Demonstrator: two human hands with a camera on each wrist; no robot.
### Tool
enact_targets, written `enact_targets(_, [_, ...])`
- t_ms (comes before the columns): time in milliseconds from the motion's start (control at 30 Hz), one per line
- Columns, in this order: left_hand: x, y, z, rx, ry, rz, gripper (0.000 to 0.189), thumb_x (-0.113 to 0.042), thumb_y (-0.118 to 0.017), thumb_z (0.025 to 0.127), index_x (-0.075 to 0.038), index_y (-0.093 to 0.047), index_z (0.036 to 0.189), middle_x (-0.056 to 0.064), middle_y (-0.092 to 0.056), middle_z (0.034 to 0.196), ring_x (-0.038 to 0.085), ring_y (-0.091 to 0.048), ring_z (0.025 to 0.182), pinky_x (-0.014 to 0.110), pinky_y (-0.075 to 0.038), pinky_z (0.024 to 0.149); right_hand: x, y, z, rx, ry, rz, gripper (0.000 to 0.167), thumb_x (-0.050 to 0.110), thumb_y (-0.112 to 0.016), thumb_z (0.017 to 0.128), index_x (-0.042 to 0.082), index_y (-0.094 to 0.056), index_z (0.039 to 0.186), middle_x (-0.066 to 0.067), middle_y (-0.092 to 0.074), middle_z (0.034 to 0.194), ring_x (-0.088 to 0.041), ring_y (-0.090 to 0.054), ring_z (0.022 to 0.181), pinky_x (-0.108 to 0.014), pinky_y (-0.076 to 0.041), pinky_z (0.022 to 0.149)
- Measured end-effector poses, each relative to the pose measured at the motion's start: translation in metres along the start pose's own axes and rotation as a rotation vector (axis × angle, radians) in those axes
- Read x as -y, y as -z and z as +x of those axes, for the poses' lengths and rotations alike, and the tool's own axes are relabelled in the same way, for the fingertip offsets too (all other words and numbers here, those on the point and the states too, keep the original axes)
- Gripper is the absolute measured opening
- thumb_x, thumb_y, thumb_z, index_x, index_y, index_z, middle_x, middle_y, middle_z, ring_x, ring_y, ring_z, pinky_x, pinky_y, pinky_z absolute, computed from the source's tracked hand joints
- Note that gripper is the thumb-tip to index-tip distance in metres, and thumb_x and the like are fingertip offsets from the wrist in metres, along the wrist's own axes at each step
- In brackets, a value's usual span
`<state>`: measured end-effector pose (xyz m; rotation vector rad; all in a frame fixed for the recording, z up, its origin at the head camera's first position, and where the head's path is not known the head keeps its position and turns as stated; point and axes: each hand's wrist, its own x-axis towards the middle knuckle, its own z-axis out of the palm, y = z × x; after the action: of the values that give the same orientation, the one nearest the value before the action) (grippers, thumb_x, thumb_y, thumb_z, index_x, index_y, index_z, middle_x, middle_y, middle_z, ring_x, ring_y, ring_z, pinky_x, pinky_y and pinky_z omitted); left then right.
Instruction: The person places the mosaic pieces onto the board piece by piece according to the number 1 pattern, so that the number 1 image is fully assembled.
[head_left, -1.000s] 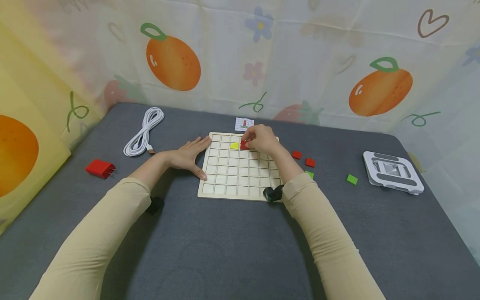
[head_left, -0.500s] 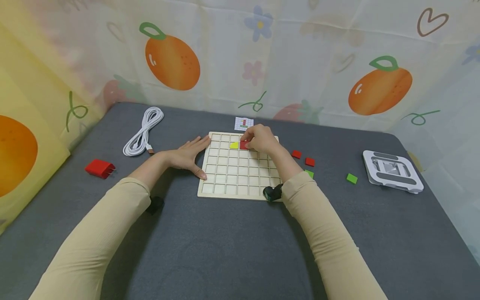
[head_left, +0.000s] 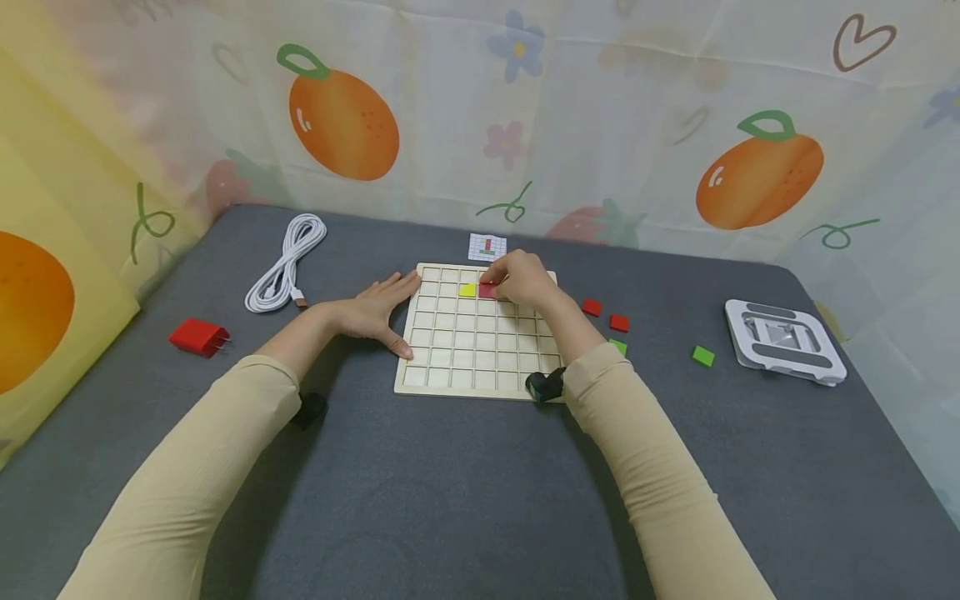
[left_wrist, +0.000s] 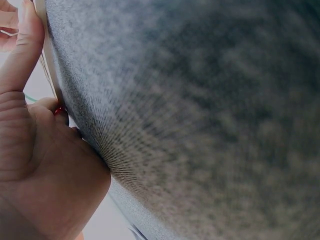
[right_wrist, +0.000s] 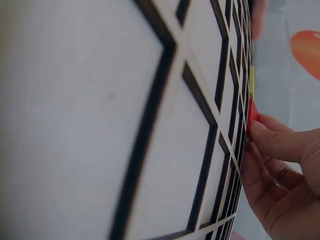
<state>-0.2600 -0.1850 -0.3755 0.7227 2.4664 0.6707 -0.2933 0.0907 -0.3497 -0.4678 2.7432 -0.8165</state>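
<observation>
A pale wooden grid board [head_left: 452,359] lies on the dark table in the head view. My left hand [head_left: 371,315] rests along its left edge, thumb and fingers spread straight. The right hand [head_left: 522,277] pinches a red square tile [head_left: 486,292] at a cell in one of the upper rows. In the right wrist view, that red tile [right_wrist: 253,114] stands slightly tilted up from the board, between thumb and fingers. Just left of it, a yellow tile [head_left: 467,290] with a slanted corner sits in its cell. Only the left thumb and palm [left_wrist: 50,165] show clearly in the left wrist view.
Behind the board lies a small printed grid card [head_left: 487,247]. Loose red tiles [head_left: 619,322] and green tiles [head_left: 702,357] lie to the right, near a white-grey folding stand [head_left: 785,342]. At left are a coiled white cable [head_left: 279,271] and a red charger plug [head_left: 198,337].
Both hands keep nearly the same places. The visible face of the pinched red tile looks duller than before, so its angle appears slightly different.
</observation>
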Motion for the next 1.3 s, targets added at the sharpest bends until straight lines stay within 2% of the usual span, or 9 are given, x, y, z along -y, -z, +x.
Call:
enact_targets(100, [-0.003, 0.001, -0.002, -0.003, -0.019, -0.006, 0.136, -0.058, -0.083, 0.069, -0.003, 0.002, 0.159, 0.018, 0.009, 0.168, 0.043, 0.012, 0.154, 0.062, 0.006, 0.124, 0.001, 0.000, -0.001, 0.006, -0.009, 0.009, 0.029, 0.007, -0.068, 0.091, 0.011, -0.073, 0.120, -0.012, -0.073, 0.119, -0.029, -0.063, 0.115, -0.041, -0.052, 0.099])
enact_targets(467, [-0.001, 0.002, 0.000, 0.007, -0.012, 0.008, 0.135, -0.058, -0.082, 0.070, -0.005, 0.003, 0.159, 0.016, 0.010, 0.168, 0.041, 0.011, 0.155, 0.061, 0.004, 0.124, 0.001, 0.001, 0.000, 0.006, -0.006, -0.002, 0.029, 0.008, -0.068, 0.092, 0.011, -0.073, 0.120, -0.009, -0.071, 0.126, -0.031, -0.053, 0.133, -0.043, -0.047, 0.108])
enact_targets(733, [-0.001, 0.002, 0.000, 0.011, -0.011, 0.008, 0.135, -0.058, -0.082, 0.070, -0.005, 0.003, 0.159, 0.017, 0.010, 0.168, 0.041, 0.011, 0.155, 0.061, 0.004, 0.124, -0.005, 0.008, -0.003, -0.002, -0.007, 0.048, 0.029, 0.014, -0.060, 0.096, 0.012, -0.071, 0.123, -0.010, -0.071, 0.125, -0.029, -0.061, 0.116, -0.042, -0.051, 0.098])
enact_targets(1000, [-0.001, 0.002, 0.000, 0.009, -0.011, 0.005, 0.133, -0.056, -0.083, 0.071, -0.004, 0.003, 0.159, 0.017, 0.010, 0.168, 0.041, 0.011, 0.155, 0.061, 0.005, 0.124, -0.021, 0.025, -0.010, -0.050, -0.022, 0.120, 0.029, 0.015, -0.061, 0.097, 0.012, -0.070, 0.124, -0.013, -0.070, 0.121, -0.029, -0.067, 0.104, -0.038, -0.057, 0.087])
enact_targets(1300, [-0.002, 0.001, 0.000, 0.002, -0.014, 0.011, 0.133, -0.056, -0.083, 0.071, -0.004, 0.003, 0.159, 0.016, 0.010, 0.168, 0.041, 0.012, 0.155, 0.061, 0.005, 0.124, -0.049, 0.049, -0.022, -0.068, -0.043, 0.152, 0.031, 0.013, -0.059, 0.098, 0.006, -0.066, 0.127, -0.017, -0.065, 0.126, -0.034, -0.065, 0.106, -0.044, -0.055, 0.092])
